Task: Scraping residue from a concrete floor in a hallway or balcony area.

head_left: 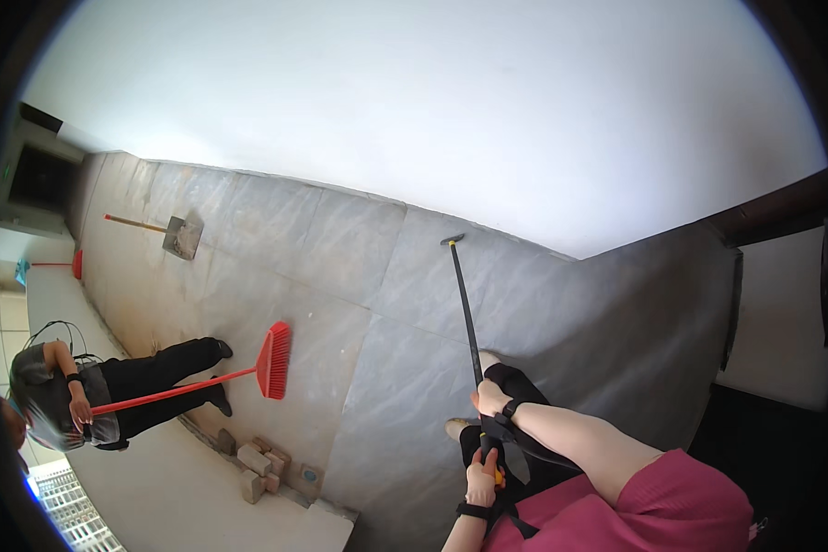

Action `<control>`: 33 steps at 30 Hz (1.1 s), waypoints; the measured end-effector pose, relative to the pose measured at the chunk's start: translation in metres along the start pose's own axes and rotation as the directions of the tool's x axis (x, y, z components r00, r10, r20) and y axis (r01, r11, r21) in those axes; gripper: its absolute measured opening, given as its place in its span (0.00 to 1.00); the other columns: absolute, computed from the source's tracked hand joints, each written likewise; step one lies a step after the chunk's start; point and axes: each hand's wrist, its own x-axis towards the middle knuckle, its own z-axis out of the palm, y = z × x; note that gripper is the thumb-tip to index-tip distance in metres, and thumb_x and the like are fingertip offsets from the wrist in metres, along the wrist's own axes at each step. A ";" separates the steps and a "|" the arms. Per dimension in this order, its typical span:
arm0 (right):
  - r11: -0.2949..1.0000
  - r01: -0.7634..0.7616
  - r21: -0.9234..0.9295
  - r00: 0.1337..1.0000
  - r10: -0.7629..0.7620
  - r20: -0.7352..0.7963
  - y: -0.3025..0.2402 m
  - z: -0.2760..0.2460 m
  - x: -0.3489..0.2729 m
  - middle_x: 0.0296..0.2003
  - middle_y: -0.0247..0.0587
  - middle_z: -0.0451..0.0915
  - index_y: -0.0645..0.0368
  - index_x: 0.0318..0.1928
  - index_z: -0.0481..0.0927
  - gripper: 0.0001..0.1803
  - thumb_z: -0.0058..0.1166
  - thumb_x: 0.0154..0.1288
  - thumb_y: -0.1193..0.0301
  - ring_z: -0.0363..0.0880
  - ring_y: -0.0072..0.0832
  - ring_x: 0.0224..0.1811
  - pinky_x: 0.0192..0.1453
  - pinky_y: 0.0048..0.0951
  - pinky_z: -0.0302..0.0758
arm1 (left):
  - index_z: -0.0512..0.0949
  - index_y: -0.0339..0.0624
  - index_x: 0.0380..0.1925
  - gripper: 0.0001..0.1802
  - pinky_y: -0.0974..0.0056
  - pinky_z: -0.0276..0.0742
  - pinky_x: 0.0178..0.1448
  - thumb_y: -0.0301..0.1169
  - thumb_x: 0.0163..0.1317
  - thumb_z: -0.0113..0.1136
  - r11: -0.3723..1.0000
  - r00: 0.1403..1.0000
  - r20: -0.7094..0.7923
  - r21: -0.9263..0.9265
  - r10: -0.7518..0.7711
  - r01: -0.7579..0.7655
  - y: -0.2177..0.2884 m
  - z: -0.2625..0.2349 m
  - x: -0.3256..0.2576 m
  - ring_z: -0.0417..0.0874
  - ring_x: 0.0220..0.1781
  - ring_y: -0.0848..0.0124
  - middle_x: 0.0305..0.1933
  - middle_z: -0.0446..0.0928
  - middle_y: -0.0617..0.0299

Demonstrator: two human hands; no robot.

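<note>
In the lower middle of the frame, the left hand point(481, 478) is wrapped around the near end of a long black pole point(465, 308), the right hand point(492, 398) gripping farther up. Its small head point(453, 240) lies upper centre, near the white wall point(432, 110). A co-worker point(64, 391), lower left, holds a red broom point(272, 361).

Long-handled scraper point(466, 308): straight black pole, yellow by the head, yellow-orange at grip end. Small, narrow dark head. Held slanting, pole running forward and down; head at grey tiled floor point(340, 253), near base of white wall point(451, 110).
</note>
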 end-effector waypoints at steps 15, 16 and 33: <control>0.420 -0.442 0.793 0.892 0.298 0.340 -0.005 -0.063 0.005 0.11 0.39 0.65 0.60 0.14 0.64 0.15 0.37 0.53 0.66 0.66 0.36 0.13 0.18 0.34 0.62 | 0.61 0.32 0.46 0.27 0.73 0.62 0.18 0.42 0.52 0.48 0.930 0.982 -0.070 0.339 0.176 -0.142 0.053 0.037 -0.017 0.68 0.15 0.76 0.13 0.68 0.64; 0.602 -0.320 0.732 0.943 0.278 0.184 -0.004 -0.059 -0.008 0.11 0.42 0.67 0.60 0.13 0.66 0.16 0.39 0.53 0.65 0.69 0.36 0.15 0.18 0.35 0.63 | 0.59 0.31 0.48 0.30 0.73 0.63 0.20 0.43 0.52 0.48 0.920 0.979 -0.059 0.357 0.194 -0.160 0.046 0.036 -0.018 0.68 0.16 0.75 0.15 0.69 0.63; 0.907 0.303 -0.292 0.945 -0.247 0.215 -0.026 0.015 0.028 0.21 0.45 0.75 0.59 0.25 0.75 0.12 0.38 0.49 0.69 0.75 0.35 0.25 0.26 0.32 0.68 | 0.62 0.42 0.44 0.23 0.72 0.59 0.11 0.40 0.50 0.51 0.992 0.991 0.053 0.055 -0.121 0.118 0.050 -0.045 -0.016 0.65 0.09 0.75 0.12 0.64 0.63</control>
